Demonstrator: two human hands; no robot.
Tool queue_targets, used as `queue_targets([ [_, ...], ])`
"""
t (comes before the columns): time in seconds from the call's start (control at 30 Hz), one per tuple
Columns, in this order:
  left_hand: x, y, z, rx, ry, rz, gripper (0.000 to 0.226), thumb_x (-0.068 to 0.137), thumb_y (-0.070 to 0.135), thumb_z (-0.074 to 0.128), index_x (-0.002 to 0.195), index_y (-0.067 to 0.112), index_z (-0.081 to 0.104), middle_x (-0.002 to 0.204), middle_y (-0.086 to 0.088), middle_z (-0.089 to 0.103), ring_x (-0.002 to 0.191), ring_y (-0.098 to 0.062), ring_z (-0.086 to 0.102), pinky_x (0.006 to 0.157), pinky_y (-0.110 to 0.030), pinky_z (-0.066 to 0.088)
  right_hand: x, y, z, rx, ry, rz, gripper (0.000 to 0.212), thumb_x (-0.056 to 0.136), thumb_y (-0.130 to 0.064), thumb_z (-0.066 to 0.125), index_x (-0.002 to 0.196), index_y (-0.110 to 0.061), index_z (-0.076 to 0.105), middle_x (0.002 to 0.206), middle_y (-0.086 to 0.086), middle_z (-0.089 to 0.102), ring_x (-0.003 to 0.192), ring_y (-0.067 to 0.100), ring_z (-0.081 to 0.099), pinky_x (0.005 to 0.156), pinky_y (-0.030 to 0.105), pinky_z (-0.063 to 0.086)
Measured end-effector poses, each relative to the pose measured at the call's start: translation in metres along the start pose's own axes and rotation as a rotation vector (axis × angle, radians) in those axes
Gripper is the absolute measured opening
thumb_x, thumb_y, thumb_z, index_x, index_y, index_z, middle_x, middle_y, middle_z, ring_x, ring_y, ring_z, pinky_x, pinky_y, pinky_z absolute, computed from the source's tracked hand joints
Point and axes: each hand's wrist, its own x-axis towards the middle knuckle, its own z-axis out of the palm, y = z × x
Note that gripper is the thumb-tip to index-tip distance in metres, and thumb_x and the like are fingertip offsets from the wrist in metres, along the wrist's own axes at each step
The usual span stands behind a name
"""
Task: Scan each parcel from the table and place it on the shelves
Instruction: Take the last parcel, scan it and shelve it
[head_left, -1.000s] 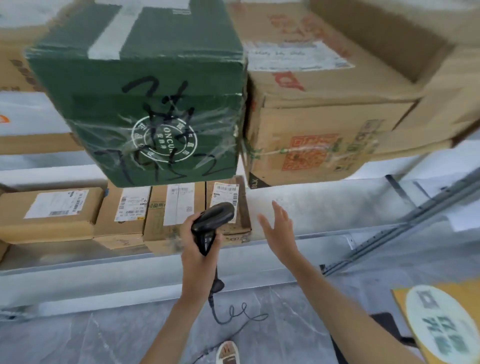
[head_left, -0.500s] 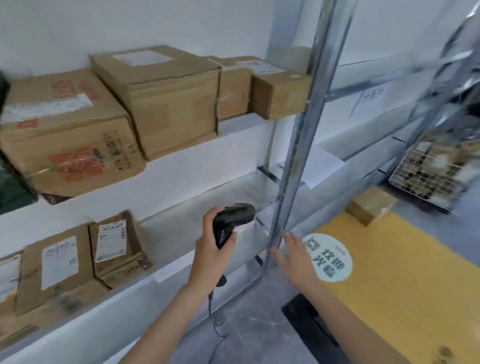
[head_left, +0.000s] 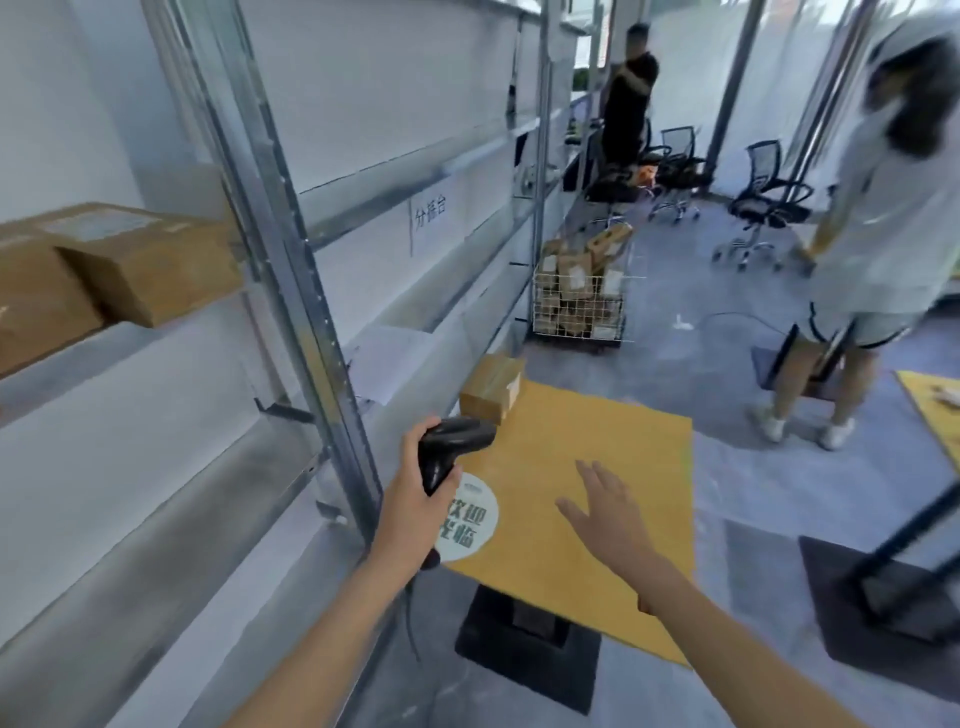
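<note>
- Head view looked along a metal shelving run (head_left: 291, 270) on the left and out over a yellow tabletop (head_left: 597, 467) at centre.
- The left hand (head_left: 415, 512) gripped a black barcode scanner (head_left: 449, 447) by its handle, its head pointing right and away, just beside the near shelf upright.
- The right hand (head_left: 605, 512) hovered over the tabletop with fingers spread and relaxed, holding nothing.
- One small brown parcel (head_left: 492, 387) sat at the far left corner of the tabletop, close against the shelving and just beyond the scanner.
- A round white sticker (head_left: 467, 519) with dark characters lay on the near left part of the tabletop, partly behind the left hand.
- Two larger cardboard boxes (head_left: 140, 260) stood on an upper shelf at far left, side by side.
- A paper sign (head_left: 430, 221) hung from a shelf edge farther along.
- A wire cart (head_left: 582, 296) piled with parcels stood on the floor beyond the tabletop, next to the shelving.
- A person in light clothes (head_left: 872, 244) stood at right, and a person in dark clothes (head_left: 626, 104) stood far back among black office chairs (head_left: 763, 197).
</note>
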Motion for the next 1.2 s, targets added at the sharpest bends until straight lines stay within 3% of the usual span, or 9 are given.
queue_targets([
  [0.07,0.026,0.002,0.017,-0.008,-0.042,0.03,0.059,0.098,0.019,0.066,0.122,0.064,0.036,0.112,0.012,0.062,0.069,-0.013,0.067,0.061,-0.045,0.06,0.007,0.012,-0.01,0.008,0.023,0.047,0.068,0.105,-0.047,0.044,0.162,-0.022,0.014,0.169,0.006,0.012,0.155,0.031,0.013,0.123,0.046,0.02],
  [0.23,0.104,0.005,0.049,-0.04,-0.088,0.114,0.065,0.098,0.017,0.066,0.119,0.068,0.033,0.117,0.007,0.061,0.074,-0.011,0.064,0.063,-0.028,0.056,0.057,0.017,-0.028,-0.007,0.067,0.102,0.067,0.106,-0.046,0.042,0.162,-0.021,0.013,0.169,0.008,0.009,0.155,0.033,0.011,0.123,0.047,0.017],
  [0.4,0.185,-0.016,0.064,-0.06,-0.136,0.112,0.062,0.098,0.02,0.065,0.123,0.067,0.033,0.118,0.026,0.055,0.082,-0.007,0.066,0.066,-0.03,0.058,0.142,-0.004,-0.034,-0.006,0.095,0.119,0.068,0.106,-0.047,0.042,0.162,-0.02,0.013,0.169,0.008,0.008,0.155,0.034,0.01,0.123,0.048,0.016],
  [0.6,0.272,-0.063,0.067,-0.052,-0.156,0.088,0.07,0.099,0.016,0.064,0.118,0.073,0.028,0.122,0.006,0.057,0.084,-0.012,0.065,0.065,-0.018,0.053,0.25,-0.039,-0.018,-0.042,0.119,0.15,0.067,0.106,-0.047,0.043,0.16,-0.017,0.017,0.167,0.013,0.015,0.153,0.036,0.015,0.122,0.049,0.019],
  [0.8,0.341,-0.121,0.07,-0.069,-0.164,-0.014,0.067,0.098,0.017,0.066,0.12,0.07,0.032,0.123,0.01,0.059,0.087,-0.019,0.068,0.07,-0.029,0.059,0.341,-0.068,0.021,-0.07,0.047,0.24,0.069,0.106,-0.047,0.039,0.161,-0.015,0.012,0.168,0.013,0.009,0.153,0.038,0.013,0.123,0.049,0.015],
  [0.9,0.357,-0.147,0.076,-0.059,-0.153,-0.089,0.061,0.097,0.014,0.067,0.128,0.057,0.036,0.123,0.002,0.06,0.089,-0.026,0.068,0.076,-0.042,0.061,0.373,-0.081,0.05,-0.064,-0.028,0.289,0.068,0.108,-0.044,0.037,0.162,-0.015,0.008,0.169,0.012,0.003,0.154,0.04,0.006,0.124,0.048,0.01],
  [1.0,0.372,-0.174,0.082,-0.112,-0.099,-0.184,0.055,0.097,0.011,0.067,0.132,0.042,0.039,0.119,-0.005,0.062,0.073,-0.016,0.069,0.064,-0.031,0.06,0.407,-0.092,0.083,-0.011,-0.076,0.355,0.072,0.108,-0.047,0.036,0.162,-0.016,-0.001,0.169,0.012,-0.003,0.155,0.039,-0.001,0.125,0.048,0.007],
  [1.07,0.378,-0.187,0.083,-0.149,-0.055,-0.219,0.055,0.097,0.011,0.067,0.128,0.047,0.04,0.106,0.007,0.066,0.063,-0.013,0.068,0.058,-0.021,0.056,0.424,-0.097,0.105,-0.006,-0.087,0.379,0.076,0.107,-0.052,0.033,0.162,-0.014,-0.004,0.169,0.015,-0.009,0.155,0.041,-0.006,0.126,0.05,0.005],
  [1.2,0.381,-0.211,0.079,-0.184,-0.02,-0.228,0.057,0.097,0.008,0.066,0.122,0.052,0.039,0.089,0.025,0.067,0.058,-0.013,0.064,0.056,-0.022,0.056,0.466,-0.105,0.14,-0.076,-0.07,0.446,0.091,0.1,-0.068,0.029,0.161,-0.012,-0.007,0.166,0.021,-0.016,0.152,0.045,-0.013,0.124,0.058,-0.002],
])
